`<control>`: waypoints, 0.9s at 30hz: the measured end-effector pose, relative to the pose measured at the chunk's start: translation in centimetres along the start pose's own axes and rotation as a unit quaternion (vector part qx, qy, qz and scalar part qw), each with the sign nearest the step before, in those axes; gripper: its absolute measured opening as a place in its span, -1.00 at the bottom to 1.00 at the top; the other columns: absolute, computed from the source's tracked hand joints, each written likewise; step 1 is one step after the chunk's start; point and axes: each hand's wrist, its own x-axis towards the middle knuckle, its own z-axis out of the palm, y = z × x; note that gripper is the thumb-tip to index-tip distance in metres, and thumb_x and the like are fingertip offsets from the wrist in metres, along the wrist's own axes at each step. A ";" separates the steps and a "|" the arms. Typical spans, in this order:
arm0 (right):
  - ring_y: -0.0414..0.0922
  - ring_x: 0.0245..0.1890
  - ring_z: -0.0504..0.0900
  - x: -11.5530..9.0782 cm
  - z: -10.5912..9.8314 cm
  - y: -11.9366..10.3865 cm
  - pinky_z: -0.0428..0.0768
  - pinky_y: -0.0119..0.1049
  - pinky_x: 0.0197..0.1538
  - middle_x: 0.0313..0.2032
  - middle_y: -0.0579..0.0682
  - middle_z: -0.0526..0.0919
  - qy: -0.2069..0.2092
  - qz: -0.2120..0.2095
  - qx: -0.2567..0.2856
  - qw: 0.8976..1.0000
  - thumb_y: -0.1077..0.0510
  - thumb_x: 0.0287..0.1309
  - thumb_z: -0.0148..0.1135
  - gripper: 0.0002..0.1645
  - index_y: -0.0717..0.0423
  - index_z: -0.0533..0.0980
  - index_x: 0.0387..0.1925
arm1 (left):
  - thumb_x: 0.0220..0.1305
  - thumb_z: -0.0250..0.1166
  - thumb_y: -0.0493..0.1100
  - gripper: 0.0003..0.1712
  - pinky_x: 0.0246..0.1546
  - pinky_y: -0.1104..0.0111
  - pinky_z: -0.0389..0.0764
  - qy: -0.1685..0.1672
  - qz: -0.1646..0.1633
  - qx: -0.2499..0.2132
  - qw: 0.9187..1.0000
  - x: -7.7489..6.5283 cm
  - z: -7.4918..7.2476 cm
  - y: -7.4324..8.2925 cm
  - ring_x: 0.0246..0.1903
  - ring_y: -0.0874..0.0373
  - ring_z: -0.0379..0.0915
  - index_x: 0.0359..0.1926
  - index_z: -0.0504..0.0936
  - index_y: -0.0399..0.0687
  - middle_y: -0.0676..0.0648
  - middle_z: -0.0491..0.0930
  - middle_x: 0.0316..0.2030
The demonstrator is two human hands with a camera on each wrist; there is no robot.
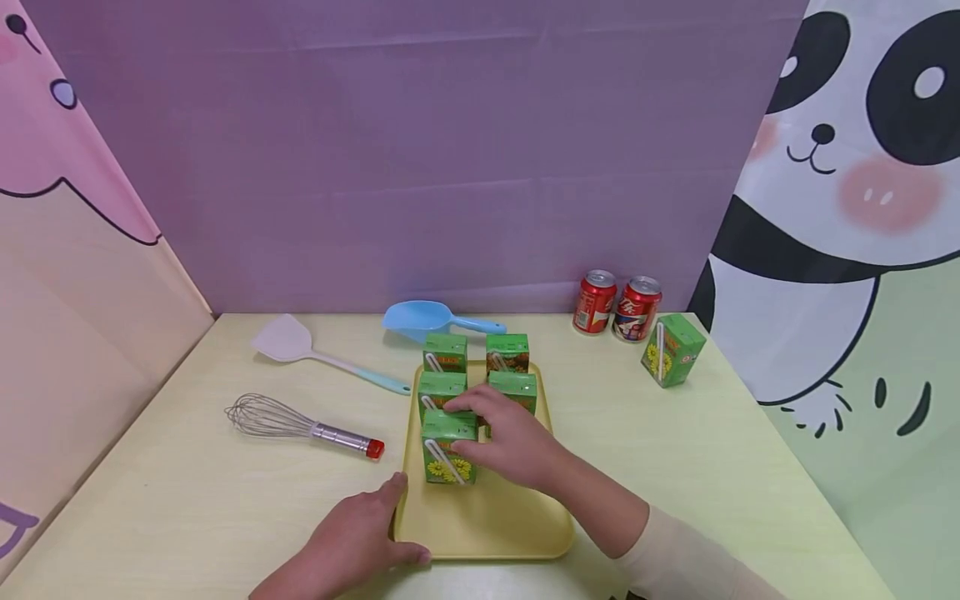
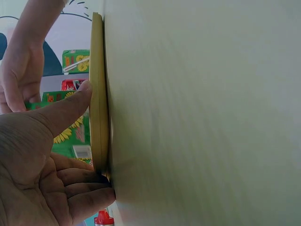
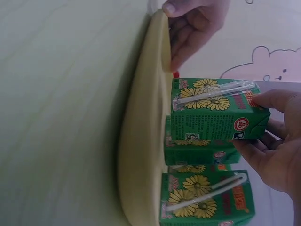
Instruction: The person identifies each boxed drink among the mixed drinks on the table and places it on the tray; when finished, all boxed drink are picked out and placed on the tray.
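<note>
My right hand (image 1: 517, 442) pinches the upper part of a green drink carton (image 1: 450, 471), the nearest one on the yellow tray (image 1: 517, 525). In the right wrist view this carton (image 3: 211, 115), with flowers and a straw on its side, stands upright close to the tray floor. Behind it in two columns stand several like cartons (image 1: 507, 354), partly hidden by my right hand. My left hand (image 1: 352, 533) holds the tray's near left corner, thumb along the front rim (image 2: 98, 117) and fingers against the left side.
A whisk (image 1: 307, 429) and a spatula (image 1: 330, 358) lie left of the tray. Behind it is a blue scoop (image 1: 427, 319). Two red cans (image 1: 595, 304) and another green carton (image 1: 672, 350) stand at the back right. A purple backdrop (image 1: 420, 167) rises behind the table.
</note>
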 end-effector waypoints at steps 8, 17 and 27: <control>-0.12 0.20 0.45 0.4 1.3 0.1 0.47 -0.04 0.22 0.12 -0.24 0.49 -0.019 0.017 0.000 1.000 -0.02 0.21 0.32 -0.49 -0.15 0.48 0.19 | -0.24 0.54 0.36 0.21 -0.15 0.03 0.60 0.002 0.005 0.001 1.000 -0.1 -0.1 0.2 -0.20 -0.09 0.62 0.31 0.34 -0.32 -0.26 0.68 -0.20; -0.15 0.20 0.47 -0.1 1.4 -0.4 0.47 -0.06 0.25 0.15 -0.25 0.50 -0.034 0.005 -0.010 0.999 -0.03 0.21 0.33 -0.48 -0.15 0.48 0.20 | -0.22 0.53 0.36 0.21 -0.17 0.03 0.61 0.003 0.014 0.002 1.000 -0.3 -0.2 0.1 -0.19 -0.11 0.64 0.30 0.34 -0.34 -0.28 0.68 -0.17; -0.06 0.20 0.50 -0.3 -0.9 -0.1 0.49 -0.05 0.23 0.24 -0.15 0.44 -0.035 0.004 0.002 0.999 -0.24 0.18 0.30 -0.24 -0.08 0.34 0.34 | -0.23 0.53 0.37 0.22 -0.12 0.01 0.61 -0.013 -0.004 -0.001 1.000 0.0 -0.1 0.1 -0.15 -0.09 0.63 0.31 0.34 -0.32 -0.27 0.67 -0.12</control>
